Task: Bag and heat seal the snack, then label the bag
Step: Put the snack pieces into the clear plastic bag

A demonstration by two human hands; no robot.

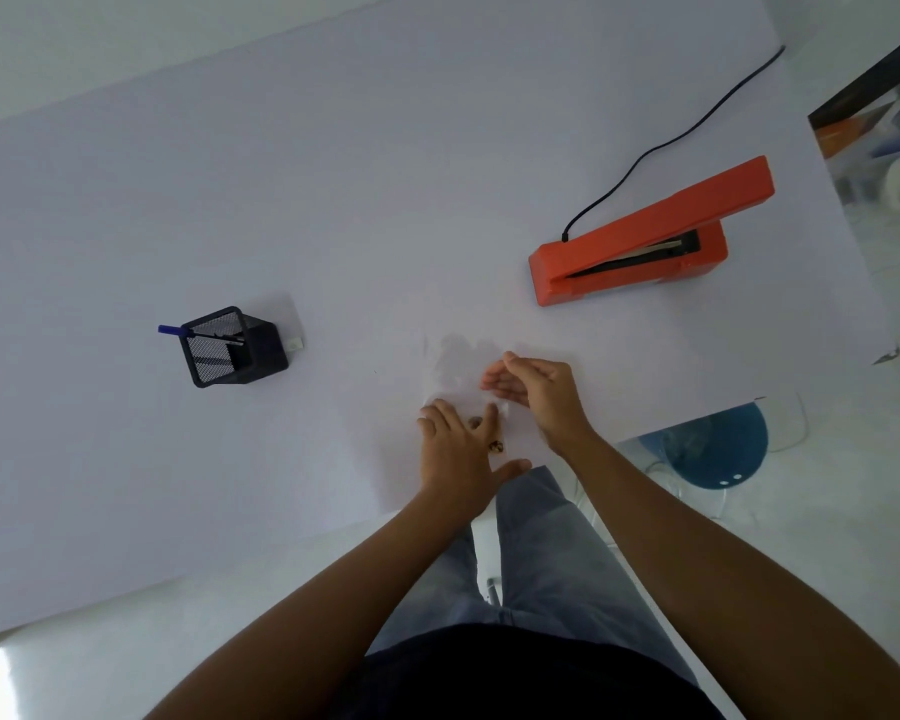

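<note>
A clear plastic bag (455,366) lies flat on the white table (333,200), hard to make out against it. My left hand (458,454) rests palm down on the bag's near end, fingers spread, over small brown snack pieces (495,446) that peek out by the thumb and fingers. My right hand (536,392) hovers just right of it, fingers curled at the bag's right edge; whether it pinches the plastic is unclear. An orange heat sealer (640,246) stands with its arm raised at the right back.
A black mesh pen holder (232,345) with a blue pen (175,331) stands to the left, a small white label (294,344) beside it. The sealer's black cord (671,137) runs to the far right edge. A blue stool (718,449) stands beyond the table's near right edge.
</note>
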